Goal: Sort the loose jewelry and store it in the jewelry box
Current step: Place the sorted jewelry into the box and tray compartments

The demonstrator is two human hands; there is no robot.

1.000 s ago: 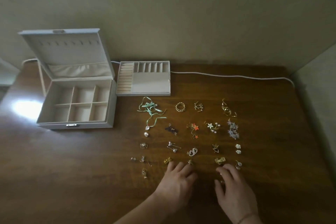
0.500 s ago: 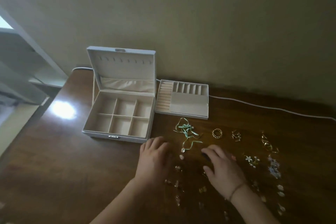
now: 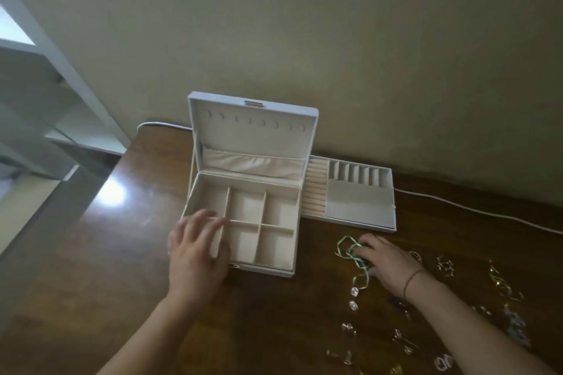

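1. Six empty compartments sit ready in the jewelry box (image 3: 243, 231), lid propped upright against the wall, so nothing is stored yet; the green ribbon piece (image 3: 353, 256) looks like the first to go, lying on the table just right of the box's front corner
2. Her right hand (image 3: 387, 265) has its fingers curled into the ribbon's loops; from where I stand it looks like a pinch, though motion blur keeps me from being sure it has closed
3. She'd do well to gather the whole tangle before lifting, since a tail trails down toward two clear stones (image 3: 354, 298) and could drag them along
4. Her left hand (image 3: 195, 250) is spread and relaxed over the box's front-left compartment, holding nothing; pressing it on the front wall would keep the box steady
5. A big compartment suits the ribbon better than the ring-roll tray (image 3: 350, 195) beside the box
6. Remaining gold pieces (image 3: 499, 280) lie scattered well right on the wooden table (image 3: 106, 268), out of the ribbon's path
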